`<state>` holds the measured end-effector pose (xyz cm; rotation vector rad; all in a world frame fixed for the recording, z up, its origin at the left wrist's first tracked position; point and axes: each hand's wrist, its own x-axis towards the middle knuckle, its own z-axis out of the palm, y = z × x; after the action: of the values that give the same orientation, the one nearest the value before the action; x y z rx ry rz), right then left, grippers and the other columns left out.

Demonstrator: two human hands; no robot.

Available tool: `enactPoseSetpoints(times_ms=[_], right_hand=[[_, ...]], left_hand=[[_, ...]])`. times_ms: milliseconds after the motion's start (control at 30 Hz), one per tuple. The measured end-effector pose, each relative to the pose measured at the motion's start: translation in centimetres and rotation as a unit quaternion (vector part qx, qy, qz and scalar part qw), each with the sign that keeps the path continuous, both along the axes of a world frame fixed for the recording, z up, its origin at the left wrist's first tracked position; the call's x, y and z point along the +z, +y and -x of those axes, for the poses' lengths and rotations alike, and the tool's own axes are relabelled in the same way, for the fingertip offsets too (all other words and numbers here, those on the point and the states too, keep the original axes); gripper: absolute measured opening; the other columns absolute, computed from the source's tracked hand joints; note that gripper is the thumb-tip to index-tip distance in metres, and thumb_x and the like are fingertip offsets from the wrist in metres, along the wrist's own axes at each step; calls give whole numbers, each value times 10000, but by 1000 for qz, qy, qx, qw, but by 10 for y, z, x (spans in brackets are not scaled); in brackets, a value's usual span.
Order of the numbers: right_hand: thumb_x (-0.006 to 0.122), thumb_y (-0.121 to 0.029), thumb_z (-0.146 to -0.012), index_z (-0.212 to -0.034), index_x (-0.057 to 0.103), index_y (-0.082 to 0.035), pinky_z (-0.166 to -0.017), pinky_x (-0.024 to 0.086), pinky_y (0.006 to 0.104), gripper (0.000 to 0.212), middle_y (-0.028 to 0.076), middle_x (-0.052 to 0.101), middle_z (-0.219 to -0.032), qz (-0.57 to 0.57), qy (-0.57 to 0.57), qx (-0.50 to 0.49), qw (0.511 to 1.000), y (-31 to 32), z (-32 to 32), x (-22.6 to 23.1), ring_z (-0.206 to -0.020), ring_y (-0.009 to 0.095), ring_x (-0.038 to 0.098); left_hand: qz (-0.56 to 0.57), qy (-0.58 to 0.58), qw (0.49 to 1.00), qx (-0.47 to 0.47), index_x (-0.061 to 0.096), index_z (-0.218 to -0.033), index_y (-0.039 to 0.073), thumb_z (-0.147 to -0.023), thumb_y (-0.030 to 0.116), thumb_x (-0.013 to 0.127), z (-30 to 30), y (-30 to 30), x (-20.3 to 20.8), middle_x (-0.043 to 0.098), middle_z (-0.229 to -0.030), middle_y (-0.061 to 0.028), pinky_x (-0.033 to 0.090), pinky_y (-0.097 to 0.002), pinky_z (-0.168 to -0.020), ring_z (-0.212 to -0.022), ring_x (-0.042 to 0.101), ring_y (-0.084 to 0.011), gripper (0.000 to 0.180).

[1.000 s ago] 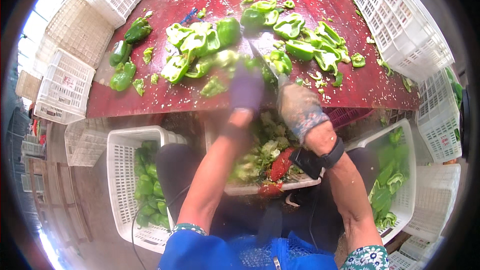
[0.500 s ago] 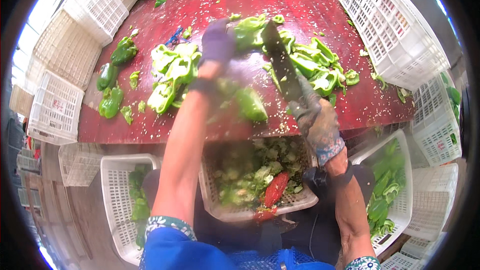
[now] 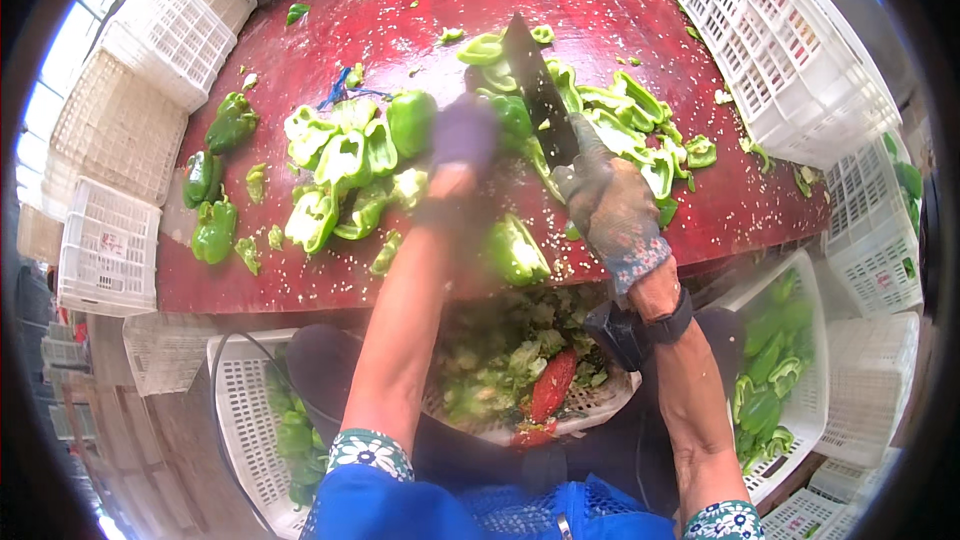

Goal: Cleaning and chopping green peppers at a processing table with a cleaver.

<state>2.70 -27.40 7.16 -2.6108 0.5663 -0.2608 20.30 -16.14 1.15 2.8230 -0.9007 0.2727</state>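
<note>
My right hand (image 3: pixel 612 198), in a dark work glove with a patterned cuff, is closed round a knife with a broad dark blade (image 3: pixel 540 95). The blade points away over the red tabletop (image 3: pixel 600 0), beside cut green pepper pieces (image 3: pixel 640 125). My left hand (image 3: pixel 465 135), in a purple glove, is smeared by motion. It is beside a green bell pepper (image 3: pixel 410 122) and near another (image 3: pixel 512 120) by the blade; whether it grips one I cannot make out. A halved pepper (image 3: pixel 515 250) lies close to the near edge. More opened halves (image 3: pixel 345 160) are heaped on the left.
Whole peppers (image 3: pixel 232 123) lie at the left. White crates (image 3: pixel 180 15) line the left side, others (image 3: pixel 775 45) the right. Below the table are a basket of scraps (image 3: pixel 525 365) with a red object (image 3: pixel 553 385), and crates of peppers at left (image 3: pixel 245 440) and right (image 3: pixel 815 370).
My left hand has moved nearer and slightly right. The knife has shifted a little left, still in my right hand. A whole pepper now shows beside the left heap.
</note>
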Motion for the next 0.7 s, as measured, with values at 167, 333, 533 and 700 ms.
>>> enactPoseSetpoints(times_ms=[167, 333, 533, 700], right_hand=[[645, -281, -875, -1385, 493, -109, -671, 533, 460, 559, 176, 681, -834, 57, -27, 52, 997, 6, -2, 3, -745, 350, 672], [542, -144, -868, -1045, 625, 0, -663, 540, 487, 243, 244, 662, -799, 83, -8, 148, 985, -7, -22, -11, -777, 400, 677], [611, -247, -878, -1267, 557, -50, -717, 513, 485, 439, 225, 660, -820, 67, 90, 101, 989, 1, -62, -31, -790, 411, 645], [652, -194, -877, -1252, 560, -41, -655, 525, 468, 415, 169, 668, -770, 36, -15, 94, 995, 3, -37, -28, -700, 350, 655]], left_hand=[[6, -13, 1000, -26, 711, -995, 53, -846, 240, 666, -1, 7, -8, 673, -1005, -166, 545, -397, -818, -974, 661, -314, 243], [51, 46, 997, 36, 706, -988, 48, -866, 183, 610, -5, -1, -19, 668, -992, -162, 536, -409, -819, -975, 653, -323, 206], [53, -90, 994, -18, 674, -902, 44, -901, 214, 522, -7, 6, -46, 667, -974, -185, 487, -470, -809, -908, 640, -338, 228], [117, -163, 980, 19, 697, -876, 47, -896, 231, 539, -26, 51, -8, 655, -911, -222, 505, -435, -839, -891, 638, -363, 243]])
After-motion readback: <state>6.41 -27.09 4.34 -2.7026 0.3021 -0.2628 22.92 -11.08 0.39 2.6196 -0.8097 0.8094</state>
